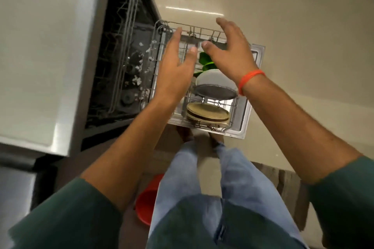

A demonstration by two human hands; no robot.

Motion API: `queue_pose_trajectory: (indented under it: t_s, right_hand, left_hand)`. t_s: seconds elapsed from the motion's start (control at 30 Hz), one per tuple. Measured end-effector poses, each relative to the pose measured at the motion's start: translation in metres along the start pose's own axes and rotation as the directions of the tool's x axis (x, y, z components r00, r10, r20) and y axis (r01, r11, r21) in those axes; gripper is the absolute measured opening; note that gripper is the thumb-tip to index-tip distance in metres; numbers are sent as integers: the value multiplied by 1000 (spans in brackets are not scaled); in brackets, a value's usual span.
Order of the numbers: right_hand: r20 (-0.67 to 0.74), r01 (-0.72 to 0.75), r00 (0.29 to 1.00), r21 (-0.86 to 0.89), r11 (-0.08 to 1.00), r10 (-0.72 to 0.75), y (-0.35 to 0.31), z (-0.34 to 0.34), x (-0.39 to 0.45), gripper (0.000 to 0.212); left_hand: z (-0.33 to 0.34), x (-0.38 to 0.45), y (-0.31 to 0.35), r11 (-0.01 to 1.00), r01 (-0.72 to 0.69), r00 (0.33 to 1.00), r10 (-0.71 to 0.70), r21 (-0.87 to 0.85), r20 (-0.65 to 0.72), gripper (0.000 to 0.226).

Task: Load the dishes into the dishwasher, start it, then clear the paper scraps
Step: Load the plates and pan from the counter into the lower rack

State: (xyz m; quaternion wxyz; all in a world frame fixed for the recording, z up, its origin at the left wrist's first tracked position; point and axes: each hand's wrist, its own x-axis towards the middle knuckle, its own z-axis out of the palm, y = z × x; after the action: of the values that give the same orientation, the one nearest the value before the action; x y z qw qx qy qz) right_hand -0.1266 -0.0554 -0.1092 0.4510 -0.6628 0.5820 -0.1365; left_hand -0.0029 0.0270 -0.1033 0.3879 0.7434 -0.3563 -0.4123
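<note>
Your dishwasher (60, 56) fills the left of the frame, a grey steel box with its dark tub open towards the centre. Its door (248, 107) lies flat at mid-frame, and the wire rack (194, 32) is pulled out over it. In the rack's near end, tan plates (207, 112) stand on edge; just above them sit a grey-rimmed plate (215, 91) and a white bowl (210, 77), with a green dish (205, 60) half hidden behind your thumbs. White paper scraps (137, 81) are scattered inside the tub, left of the rack. Your left hand (176, 68) and right hand (232, 50) hover over the rack, palms facing, fingers straight and spread, holding nothing. A red bucket (146, 202) sits on the floor at lower centre.
</note>
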Motion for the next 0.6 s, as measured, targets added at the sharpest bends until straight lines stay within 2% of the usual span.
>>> queue_pose_trajectory:
  t_s: [0.13, 0.27, 0.37, 0.43, 0.5, 0.57, 0.6]
  right_hand:
    - [80, 126, 988, 69, 990, -131, -51, -16, -54, 66]
    - [169, 265, 946, 95, 960, -278, -97, -30, -105, 63]
    - [222, 376, 891, 122, 918, -395, -129, -36, -138, 61]
    - [246, 418, 863, 142, 897, -441, -146, -43, -149, 61]
    - [353, 509, 771, 161, 846, -531, -168, -38, -174, 61]
    - [356, 504, 768, 177, 845, -532, -180, -44, -176, 59]
    - [403, 534, 718, 204, 821, -567, -190, -37, -189, 58]
  left_hand:
    - [-24, -56, 34, 998, -21, 994, 15, -52, -109, 64]
    - [-46, -116, 70, 991, -47, 966, 12, -128, -259, 62]
    - [-67, -165, 85, 982, -66, 908, -15, -178, -420, 63]
    - [-79, -185, 93, 973, -81, 876, -35, -217, -481, 64]
    - [-98, -225, 92, 964, -112, 794, -58, -240, -605, 64]
    - [-101, -229, 101, 961, -91, 798, -86, -260, -597, 65]
    - [-110, -249, 100, 954, -107, 750, -107, -279, -653, 64]
